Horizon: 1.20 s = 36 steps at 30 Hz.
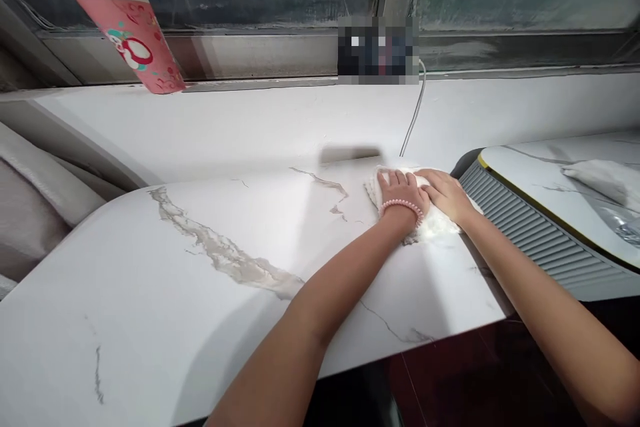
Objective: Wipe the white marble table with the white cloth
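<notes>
A white textured cloth lies on the marble-patterned white tabletop, towards its right end by the wall. My left hand, with a pink bead bracelet at the wrist, rests palm down on the cloth with fingers spread. Just to its right, my right hand also presses on the cloth, its fingers stretched out flat and pointing left. The two hands touch or nearly touch. The cloth beneath both palms is hidden.
A pink paper cup with a red straw stands on the window ledge. Further right, a blurred-out dark object has a white cable running down. A grey ribbed-sided cabinet adjoins on the right, with a whitish bundle on top. Curtain fabric hangs left.
</notes>
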Motion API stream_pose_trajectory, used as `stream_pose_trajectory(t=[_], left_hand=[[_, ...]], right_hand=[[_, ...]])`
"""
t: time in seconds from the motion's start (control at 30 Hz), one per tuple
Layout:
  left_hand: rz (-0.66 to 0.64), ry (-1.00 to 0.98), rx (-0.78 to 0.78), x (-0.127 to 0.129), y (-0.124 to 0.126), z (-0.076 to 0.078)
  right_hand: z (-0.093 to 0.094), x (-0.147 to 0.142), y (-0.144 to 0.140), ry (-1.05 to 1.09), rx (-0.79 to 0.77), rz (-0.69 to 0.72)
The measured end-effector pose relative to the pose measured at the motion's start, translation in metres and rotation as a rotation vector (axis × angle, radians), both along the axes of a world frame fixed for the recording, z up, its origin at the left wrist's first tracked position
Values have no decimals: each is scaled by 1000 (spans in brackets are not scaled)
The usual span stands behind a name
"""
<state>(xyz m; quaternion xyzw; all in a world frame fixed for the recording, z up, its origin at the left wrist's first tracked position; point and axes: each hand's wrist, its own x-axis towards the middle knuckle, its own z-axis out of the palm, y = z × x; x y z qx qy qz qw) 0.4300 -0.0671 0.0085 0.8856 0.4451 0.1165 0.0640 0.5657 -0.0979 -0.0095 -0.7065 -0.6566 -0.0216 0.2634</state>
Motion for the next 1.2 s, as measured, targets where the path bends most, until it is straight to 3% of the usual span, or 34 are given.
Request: stream_pose_trajectory(t=[0.3, 0.57, 0.9, 1.2], left_hand=[[-53, -27, 6, -29, -85, 0], [-54, -30, -38, -61, -118, 0], [-57, -48, -36, -91, -98, 0], [-32, -99, 20, -104, -22, -4]], right_hand=[[3, -28, -90, -24, -3, -29], [-1, -59, -122, -79, 32, -15], [1, -90, -102, -80, 38, -30], [2, -108, -26, -43, 32, -44]])
